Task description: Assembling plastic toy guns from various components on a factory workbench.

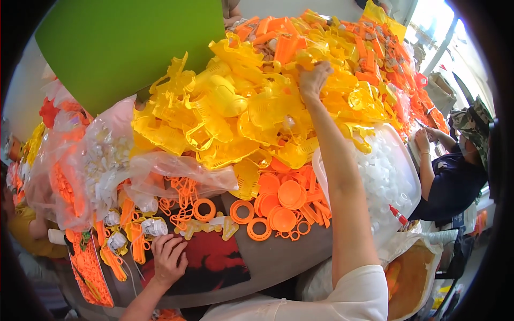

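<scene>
My right hand (pixel 315 80) reaches across to a big heap of thin yellow plastic shell parts (pixel 222 99). Its fingers are bent round a yellow plastic part (pixel 304 56) near the back of the heap; the fingertips are partly hidden. Near the front left, my left hand (pixel 169 261) lies on the table at the edge of a dark red mat (pixel 214 262). Its fingers are loosely bent and apart, with nothing seen in them. Just beyond those fingers is a small white motor-like unit (pixel 155 227), beside orange handle-like pieces (pixel 137 243).
Orange discs (pixel 289 195) and rings (pixel 259 229) lie before the yellow heap. A white tub (pixel 383 176) of translucent pieces holds a red marker (pixel 398 215). Clear bags (pixel 101 155) stand left, a green panel (pixel 134 48) behind. A co-worker (pixel 455 176) sits at right.
</scene>
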The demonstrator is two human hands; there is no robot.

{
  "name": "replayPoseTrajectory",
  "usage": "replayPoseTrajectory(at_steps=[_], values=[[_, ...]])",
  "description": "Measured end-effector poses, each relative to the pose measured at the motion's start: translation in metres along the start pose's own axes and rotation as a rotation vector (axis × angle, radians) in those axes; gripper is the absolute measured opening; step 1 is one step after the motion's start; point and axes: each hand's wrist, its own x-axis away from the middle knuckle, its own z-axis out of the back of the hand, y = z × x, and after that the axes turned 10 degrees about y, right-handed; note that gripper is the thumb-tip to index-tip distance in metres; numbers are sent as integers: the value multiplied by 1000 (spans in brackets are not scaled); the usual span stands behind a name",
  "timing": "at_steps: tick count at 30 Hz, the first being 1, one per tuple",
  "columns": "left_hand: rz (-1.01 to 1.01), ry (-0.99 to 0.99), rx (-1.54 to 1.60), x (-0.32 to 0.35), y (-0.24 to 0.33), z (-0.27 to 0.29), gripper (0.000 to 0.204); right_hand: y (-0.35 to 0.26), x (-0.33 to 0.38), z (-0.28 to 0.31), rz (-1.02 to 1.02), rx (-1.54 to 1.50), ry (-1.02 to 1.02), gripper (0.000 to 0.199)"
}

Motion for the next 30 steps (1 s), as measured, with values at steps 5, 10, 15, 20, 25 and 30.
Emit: replayPoseTrajectory(at_steps=[5,10,15,20,25,30], values=[[14,-4,-6,3,0,3,31,-21,-12,-1,-113,322,-486,49],[13,-13,20,1,-1,1,32,48,-8,-54,334,538,-782,44],[29,6,53,5,-1,2,32,49,-10,-63,187,641,-851,54],[23,35,97,6,1,1,31,3,-44,9,125,188,-911,48],[9,58,63,9,-2,1,28,-10,-75,63,-353,-919,-903,44],[-7,69,66,2,-1,-2,26,6,-86,89,-348,-997,-837,48]])
